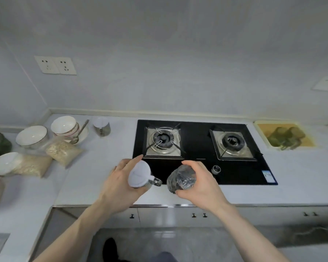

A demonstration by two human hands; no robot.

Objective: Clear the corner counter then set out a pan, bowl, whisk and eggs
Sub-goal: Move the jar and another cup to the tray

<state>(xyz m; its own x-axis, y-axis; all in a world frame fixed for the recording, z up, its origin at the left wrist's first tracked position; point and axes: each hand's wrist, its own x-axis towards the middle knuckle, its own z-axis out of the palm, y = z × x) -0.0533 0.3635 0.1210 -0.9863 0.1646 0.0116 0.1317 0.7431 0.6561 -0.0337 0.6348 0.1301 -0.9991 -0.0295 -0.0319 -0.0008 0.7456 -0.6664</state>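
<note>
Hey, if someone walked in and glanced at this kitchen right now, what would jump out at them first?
Front and centre, the left hand holds a white-lidded jar and the right hand a dark jar, both over the near edge of the black hob. To the left, the corner counter is crowded with white bowls and grain bags.
</note>
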